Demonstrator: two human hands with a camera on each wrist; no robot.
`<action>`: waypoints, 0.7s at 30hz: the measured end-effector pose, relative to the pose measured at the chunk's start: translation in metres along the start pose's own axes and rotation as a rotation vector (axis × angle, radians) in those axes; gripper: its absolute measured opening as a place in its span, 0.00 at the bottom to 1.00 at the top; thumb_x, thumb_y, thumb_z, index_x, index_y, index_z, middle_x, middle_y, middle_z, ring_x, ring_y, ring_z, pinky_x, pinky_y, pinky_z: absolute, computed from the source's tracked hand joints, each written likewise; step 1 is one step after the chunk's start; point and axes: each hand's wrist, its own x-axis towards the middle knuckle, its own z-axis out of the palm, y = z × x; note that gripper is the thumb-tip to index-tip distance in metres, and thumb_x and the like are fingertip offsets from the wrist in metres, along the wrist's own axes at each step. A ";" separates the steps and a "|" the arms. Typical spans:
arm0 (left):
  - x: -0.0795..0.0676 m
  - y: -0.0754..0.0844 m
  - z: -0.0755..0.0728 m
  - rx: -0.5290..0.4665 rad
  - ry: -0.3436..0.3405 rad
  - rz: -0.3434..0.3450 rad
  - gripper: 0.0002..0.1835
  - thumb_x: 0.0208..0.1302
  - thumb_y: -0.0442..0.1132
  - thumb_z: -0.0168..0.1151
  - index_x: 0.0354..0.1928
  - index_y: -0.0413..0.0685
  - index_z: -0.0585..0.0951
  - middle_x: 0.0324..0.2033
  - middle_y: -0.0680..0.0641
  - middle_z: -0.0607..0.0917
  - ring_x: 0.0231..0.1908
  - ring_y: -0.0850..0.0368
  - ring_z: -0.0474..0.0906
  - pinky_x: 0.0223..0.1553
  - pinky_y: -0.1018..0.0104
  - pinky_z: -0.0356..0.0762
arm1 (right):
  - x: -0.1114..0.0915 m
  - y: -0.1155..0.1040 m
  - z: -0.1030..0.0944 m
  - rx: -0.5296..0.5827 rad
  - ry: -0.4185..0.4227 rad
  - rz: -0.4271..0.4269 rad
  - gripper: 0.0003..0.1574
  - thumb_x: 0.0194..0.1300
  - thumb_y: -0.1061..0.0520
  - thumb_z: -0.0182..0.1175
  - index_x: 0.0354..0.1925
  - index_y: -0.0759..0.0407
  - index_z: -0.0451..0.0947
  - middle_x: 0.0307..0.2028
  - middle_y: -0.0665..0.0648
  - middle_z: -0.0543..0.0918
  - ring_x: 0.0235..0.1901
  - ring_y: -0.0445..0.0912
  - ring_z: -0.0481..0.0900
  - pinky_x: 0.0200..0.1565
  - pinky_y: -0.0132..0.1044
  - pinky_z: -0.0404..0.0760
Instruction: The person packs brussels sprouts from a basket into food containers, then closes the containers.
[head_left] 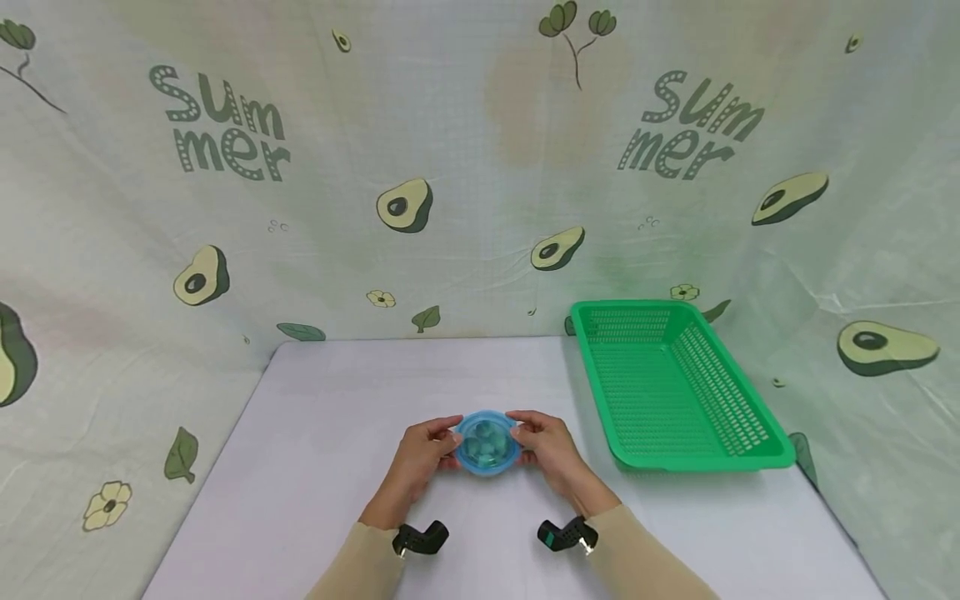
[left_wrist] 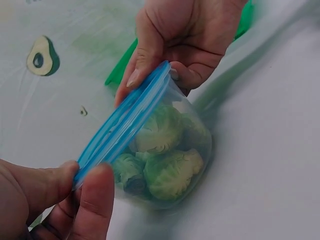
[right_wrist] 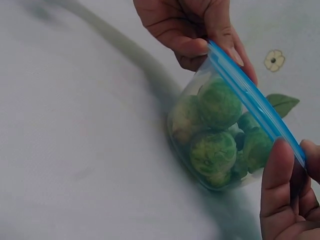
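Note:
A clear tub [head_left: 487, 446] with a blue lid [left_wrist: 122, 125] is between my two hands near the middle of the table. Through its wall show several green Brussels sprouts [right_wrist: 214, 150]. My left hand [head_left: 416, 462] pinches the lid's left edge between thumb and fingers. On the opposite edge, my right hand [head_left: 553, 454] grips in the same way. Both wrist views show the lid's rim between thumbs and fingertips. Whether the tub's base touches the table cannot be told.
A green plastic basket [head_left: 611, 417] with slotted sides stands at the right of the white table [head_left: 337, 392]. Behind the table hangs a pale cloth [head_left: 480, 167] printed with avocados and lettering. A black wrist-worn device [head_left: 423, 539] is on each forearm.

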 end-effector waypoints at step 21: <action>0.014 0.013 -0.014 0.239 0.078 0.035 0.22 0.74 0.37 0.65 0.67 0.40 0.81 0.47 0.42 0.84 0.39 0.52 0.86 0.46 0.55 0.91 | 0.019 -0.013 0.005 -0.189 0.034 -0.065 0.25 0.76 0.64 0.60 0.68 0.71 0.76 0.40 0.61 0.84 0.37 0.48 0.85 0.41 0.45 0.92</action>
